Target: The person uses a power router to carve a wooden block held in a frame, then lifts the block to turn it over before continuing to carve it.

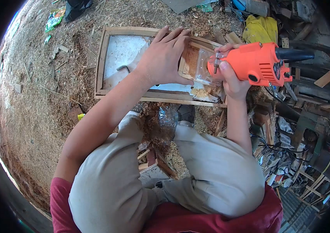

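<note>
My right hand (233,77) grips an orange trim router (250,60), tilted on its side with its clear plastic base (203,70) facing left. That base is against or just over a small wooden frame piece (191,58), though exact contact is hard to make out. Across the left end of this piece lies my left hand (165,58), fingers at its far edge and thumb at its near edge, holding it down. Both are over a shallow wood-rimmed tray (100,62) with a whitish panel. A dark bent hex key (123,68) lies in the tray, left of my left hand.
Sawdust and wood shavings (48,105) cover the ground. Yellow cloth (261,29) and wood scraps lie at the back right. A black power cord (269,143) runs down the right side among clutter. A clear plastic bottle (168,116) stands between my feet.
</note>
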A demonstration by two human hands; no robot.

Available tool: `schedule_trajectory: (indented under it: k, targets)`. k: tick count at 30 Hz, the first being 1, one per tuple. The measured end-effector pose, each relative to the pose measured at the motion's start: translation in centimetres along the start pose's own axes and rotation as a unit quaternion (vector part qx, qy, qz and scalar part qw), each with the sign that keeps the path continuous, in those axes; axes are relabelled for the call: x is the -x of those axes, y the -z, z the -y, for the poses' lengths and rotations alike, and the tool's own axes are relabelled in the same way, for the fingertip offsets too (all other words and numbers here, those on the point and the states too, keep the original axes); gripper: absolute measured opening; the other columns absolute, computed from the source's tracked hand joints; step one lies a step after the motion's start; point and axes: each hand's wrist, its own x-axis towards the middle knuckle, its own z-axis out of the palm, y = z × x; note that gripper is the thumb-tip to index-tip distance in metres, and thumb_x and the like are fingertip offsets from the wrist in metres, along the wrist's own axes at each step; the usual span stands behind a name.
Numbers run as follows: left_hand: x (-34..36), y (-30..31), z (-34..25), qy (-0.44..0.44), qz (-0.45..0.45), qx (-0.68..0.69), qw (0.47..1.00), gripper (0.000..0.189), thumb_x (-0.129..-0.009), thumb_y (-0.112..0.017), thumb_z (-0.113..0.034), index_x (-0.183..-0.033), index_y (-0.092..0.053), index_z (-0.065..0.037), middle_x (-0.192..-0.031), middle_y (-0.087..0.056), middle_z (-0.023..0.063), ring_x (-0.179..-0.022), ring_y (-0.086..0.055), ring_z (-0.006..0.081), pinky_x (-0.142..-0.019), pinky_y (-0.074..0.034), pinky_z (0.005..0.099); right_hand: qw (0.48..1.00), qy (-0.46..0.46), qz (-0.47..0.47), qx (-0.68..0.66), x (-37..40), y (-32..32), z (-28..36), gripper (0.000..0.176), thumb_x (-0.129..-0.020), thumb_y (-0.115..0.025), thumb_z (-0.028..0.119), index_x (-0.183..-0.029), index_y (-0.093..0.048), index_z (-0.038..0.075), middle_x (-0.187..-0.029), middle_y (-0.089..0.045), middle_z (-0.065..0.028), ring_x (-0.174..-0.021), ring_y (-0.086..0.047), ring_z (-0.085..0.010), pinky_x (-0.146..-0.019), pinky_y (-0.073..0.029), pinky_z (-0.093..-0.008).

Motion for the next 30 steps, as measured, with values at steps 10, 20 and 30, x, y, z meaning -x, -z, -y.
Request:
schedule_trajectory:
  k: [10, 20, 30]
  targets:
    - [0.0, 0.2, -0.1, -0.003, -0.003, 0.006, 1.000, 0.118, -0.060, -0.089, -0.068, -0.145, -0.048, 0.004, -0.161, -0.045, 0.0164, -0.155, -0.036, 0.0329, -0.132, -0.021, 0.0497, 0.999, -0.034, -0.006, -0.006, 0.2, 0.3, 0.3, 0.054, -0.084, -0.073, -0.002, -0.132, -0.048, -0.002, -0.113, -0.064, -0.0173, -0.105, -0.067, -0.0253, -0.096, -0.056, -0.0428]
    - [0.1, 0.0, 0.1, -0.007, -0.003, 0.006, 1.000, 0.117, -0.061, -0.088, -0.070, -0.144, -0.048, 0.003, -0.161, -0.046, 0.0171, -0.154, -0.036, 0.0340, -0.132, -0.022, 0.0501, 1.000, -0.013, 0.003, 0.021, -0.1, 1.6, -0.3, 0.058, -0.083, -0.072, -0.003, -0.135, -0.046, -0.001, -0.114, -0.064, -0.0177, -0.106, -0.066, -0.0254, -0.096, -0.056, -0.0439]
    - [0.1, 0.1, 0.1, -0.006, 0.000, 0.014, 1.000, 0.116, -0.061, -0.088, -0.069, -0.145, -0.048, 0.001, -0.160, -0.046, 0.0175, -0.154, -0.036, 0.0344, -0.132, -0.022, 0.0504, 0.996, 0.028, -0.052, -0.060, -1.1, 2.4, 0.4, 0.051, -0.084, -0.070, 0.002, -0.131, -0.049, 0.002, -0.115, -0.064, -0.0202, -0.107, -0.068, -0.0311, -0.093, -0.059, -0.0477]
